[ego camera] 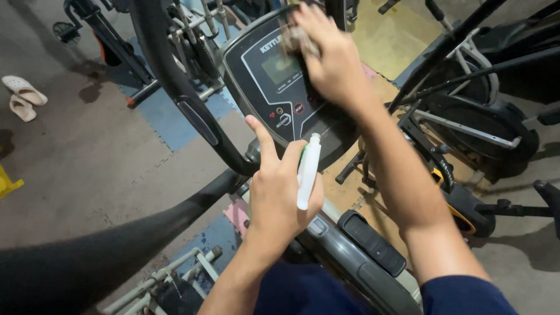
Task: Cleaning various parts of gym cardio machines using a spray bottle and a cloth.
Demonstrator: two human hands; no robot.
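- Forearms, two, reach forward from dark blue sleeves at the bottom of the view.
- Left hand, nearest: fingers clamped round one small white spray bottle, held upright just below the console, thumb lifted free and pointing up.
- Grey frame of the exercise machine passes under that hand; a black foot pad lies on it to the right.
- Black curved handlebar sweeps across from upper left down toward the left hand.
- Right hand, farther: fingers closed on one crumpled greyish cloth, pressed against the upper right of the black console, beside its small grey screen. Hand is blurred.
- Step in hand, as I judge it: wiping the console face, bottle kept ready.
- Next move likely calls for working the cloth across the rest of the panel with light pressure around the buttons, and care that any spray goes on the cloth rather than the screen.
- Count: one console, one bottle, one cloth.
- Beyond: one second exercise machine on the right, well apart; blue and tan floor mats; two pale slippers on the concrete floor at far left.
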